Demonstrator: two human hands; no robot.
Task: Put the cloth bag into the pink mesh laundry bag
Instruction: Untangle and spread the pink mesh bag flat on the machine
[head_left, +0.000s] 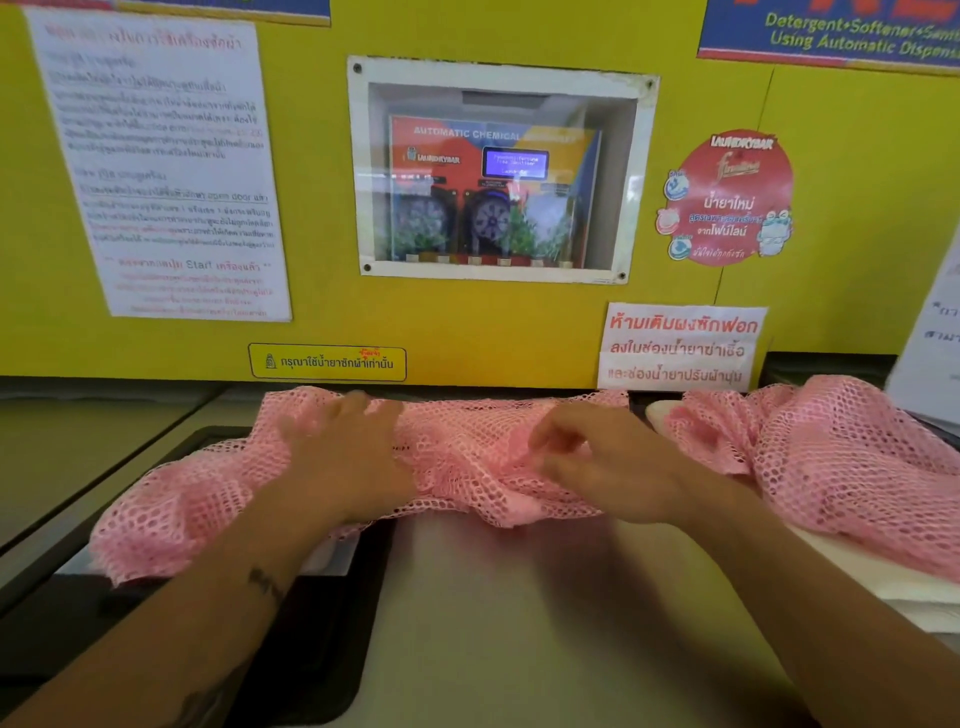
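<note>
Both forearms reach over the desk (519, 597), left hand (353, 457) flat and right hand (608, 462) with fingers curled pinching the limp, light pink mesh laundry bag (467, 467); its mouth hem looks the best hold; white cloth bag (857, 571) probably lies under mesh at right.

self-service laundromat: detergent dispenser (493, 176), washing notices (161, 166)
</note>
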